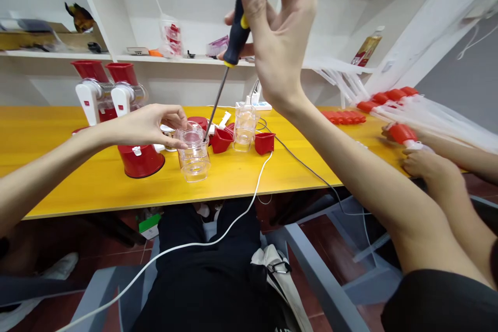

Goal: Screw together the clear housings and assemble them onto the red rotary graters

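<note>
My right hand [278, 26] is raised high, its fingers wrapped round a screwdriver [240, 26] with a black and yellow handle. The shaft slants down and its tip meets the rim of a clear plastic cup-like part [194, 158] on the table. My left hand [167, 127] pinches that part's upper rim from the left. A second clear part [244, 127] stands to the right, between two red plastic pieces, one of them a red chute [265, 143]. Left of my left hand sits a red round base [140, 160].
Two red and white rotary graters [126, 91] stand at the back left. A white cable [249, 207] hangs over the table edge [116, 208]. Behind lies a power strip [259, 105]. At right, another person's hands [431, 161] hold a red and white part beside several red-ended plastic bags.
</note>
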`<state>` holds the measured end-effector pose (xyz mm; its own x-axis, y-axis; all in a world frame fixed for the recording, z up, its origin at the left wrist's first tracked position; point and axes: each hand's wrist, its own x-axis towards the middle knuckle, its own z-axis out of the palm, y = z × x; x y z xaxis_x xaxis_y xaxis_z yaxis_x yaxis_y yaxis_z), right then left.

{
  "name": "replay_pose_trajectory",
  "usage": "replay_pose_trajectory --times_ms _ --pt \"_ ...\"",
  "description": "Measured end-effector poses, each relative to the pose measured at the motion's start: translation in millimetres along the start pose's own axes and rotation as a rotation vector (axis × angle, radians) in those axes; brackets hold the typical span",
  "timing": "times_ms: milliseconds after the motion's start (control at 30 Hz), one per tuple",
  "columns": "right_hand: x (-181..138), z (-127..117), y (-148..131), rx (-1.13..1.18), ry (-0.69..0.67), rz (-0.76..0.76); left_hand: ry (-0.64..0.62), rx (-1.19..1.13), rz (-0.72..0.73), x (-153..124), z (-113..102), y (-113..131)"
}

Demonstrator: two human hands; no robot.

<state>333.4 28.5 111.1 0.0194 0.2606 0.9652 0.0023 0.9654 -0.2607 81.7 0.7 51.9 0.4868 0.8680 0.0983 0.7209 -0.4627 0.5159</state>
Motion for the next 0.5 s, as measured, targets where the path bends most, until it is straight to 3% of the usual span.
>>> replay_pose_trajectory --times_ms 100,267,500 --pt "6 10 11 -0.035 -0.092 0.0 -0.013 -0.024 0.001 2 -1 -4" --pt "24 26 34 0.144 -0.249 -0.063 -0.02 -0.003 0.008 4 -3 -7" --pt "40 24 51 0.259 -0.475 0.116 -0.023 -0.001 -0.004 2 -2 -4"
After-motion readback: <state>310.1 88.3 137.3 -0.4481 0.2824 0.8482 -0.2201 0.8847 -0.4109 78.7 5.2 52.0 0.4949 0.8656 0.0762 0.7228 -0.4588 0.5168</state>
